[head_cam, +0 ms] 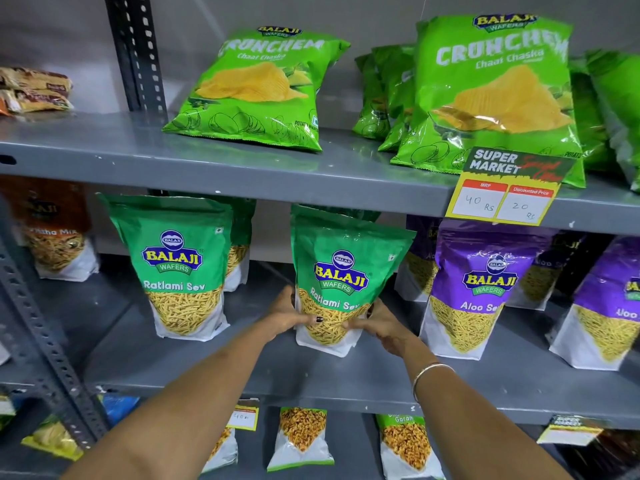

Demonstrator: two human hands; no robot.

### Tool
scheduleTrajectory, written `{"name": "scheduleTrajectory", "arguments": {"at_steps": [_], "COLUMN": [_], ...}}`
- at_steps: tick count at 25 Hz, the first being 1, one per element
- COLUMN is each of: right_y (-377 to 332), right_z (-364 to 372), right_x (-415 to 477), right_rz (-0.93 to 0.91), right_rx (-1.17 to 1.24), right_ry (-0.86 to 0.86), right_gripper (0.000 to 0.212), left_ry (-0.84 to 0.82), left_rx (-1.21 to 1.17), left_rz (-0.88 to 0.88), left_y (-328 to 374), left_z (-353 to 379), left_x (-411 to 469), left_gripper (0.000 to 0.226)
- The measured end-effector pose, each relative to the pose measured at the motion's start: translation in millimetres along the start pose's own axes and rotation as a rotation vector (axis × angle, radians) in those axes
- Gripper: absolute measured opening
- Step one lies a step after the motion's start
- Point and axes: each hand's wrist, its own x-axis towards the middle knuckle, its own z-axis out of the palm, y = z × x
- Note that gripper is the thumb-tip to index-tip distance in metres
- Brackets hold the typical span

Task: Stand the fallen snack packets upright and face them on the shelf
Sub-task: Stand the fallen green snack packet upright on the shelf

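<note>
On the middle shelf (214, 372) a green Ratlami Sev packet (341, 268) stands upright, leaning a little to the right, label facing me. My left hand (289, 313) grips its lower left side and my right hand (379, 323) grips its lower right side. A second Ratlami Sev packet (180, 261) stands upright to the left, with more green packets behind both. Purple Aloo Sev packets (481, 285) stand to the right.
The upper shelf holds green Crunchem chip bags (256, 88), one at the left and a group (495, 88) at the right, with a price tag (502, 192) on its edge. An orange mix packet (52, 230) stands at far left. Smaller packets (301, 438) fill the bottom shelf. A slotted upright (45, 344) rises at left.
</note>
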Motion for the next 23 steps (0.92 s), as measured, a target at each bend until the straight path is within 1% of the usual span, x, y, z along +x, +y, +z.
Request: {"name": "scheduleTrajectory", "arguments": {"at_steps": [1, 2, 4, 5, 8, 10, 11, 12, 13, 14, 15, 16, 17, 18, 19, 21, 22, 23], "right_y": [3, 5, 9, 9, 7, 4, 6, 7, 6, 3, 1, -8, -17, -30, -42, -60, -66, -71], "right_z": [2, 3, 7, 8, 6, 5, 4, 3, 1, -3, -8, -11, -7, 2, 15, 57, 85, 113], "right_x": [2, 5, 13, 14, 14, 12, 14, 12, 9, 3, 1, -2, -1, -1, 2, 8, 8, 7], "right_rz": [-0.012, -0.027, -0.029, -0.039, -0.106, -0.106, -0.077, -0.018, 0.084, 0.229, 0.38, 0.538, 0.671, 0.768, 0.8, 0.762, 0.732, 0.681], "right_rx": [0.009, 0.012, 0.038, 0.063, 0.056, 0.047, -0.001, -0.086, -0.179, -0.274, -0.357, -0.442, -0.506, -0.572, -0.621, -0.667, -0.677, -0.67], "right_ry": [-0.057, -0.079, -0.069, -0.076, -0.099, -0.122, -0.135, -0.159, -0.182, -0.182, -0.178, -0.203, -0.291, -0.386, -0.462, -0.541, -0.512, -0.477], "right_gripper": [0.077, 0.089, 0.114, 0.116, 0.096, 0.093, 0.087, 0.072, 0.048, 0.024, 0.021, 0.028, 0.034, 0.039, 0.041, 0.038, 0.037, 0.037], "left_ry": [0.007, 0.028, 0.068, 0.094, 0.149, 0.137, 0.115, 0.082, 0.042, 0.01, -0.015, -0.035, -0.061, -0.092, -0.107, -0.063, -0.021, -0.012], "left_rx": [-0.006, 0.008, 0.024, 0.034, 0.055, 0.042, 0.027, 0.023, 0.047, 0.097, 0.166, 0.227, 0.253, 0.231, 0.194, 0.128, 0.103, 0.075], "left_rz": [-0.006, -0.004, 0.018, 0.024, 0.011, 0.007, 0.0, -0.021, -0.043, -0.082, -0.114, -0.158, -0.215, -0.299, -0.38, -0.508, -0.555, -0.592], "left_y": [0, 1, 2, 1, 2, 5, 6, 5, 3, -1, -6, -12, -19, -28, -38, -64, -78, -90], "left_z": [2, 4, 7, 9, 14, 16, 15, 13, 11, 6, -3, -16, -33, -52, -74, -125, -151, -172], "left_x": [0, -1, -4, -4, -5, -8, -10, -14, -17, -21, -26, -31, -38, -43, -46, -53, -53, -54], "left_gripper": [0.055, 0.054, 0.055, 0.055, 0.055, 0.055, 0.056, 0.056, 0.058, 0.06, 0.056, 0.044, 0.035, 0.034, 0.038, 0.04, 0.04, 0.04]}}
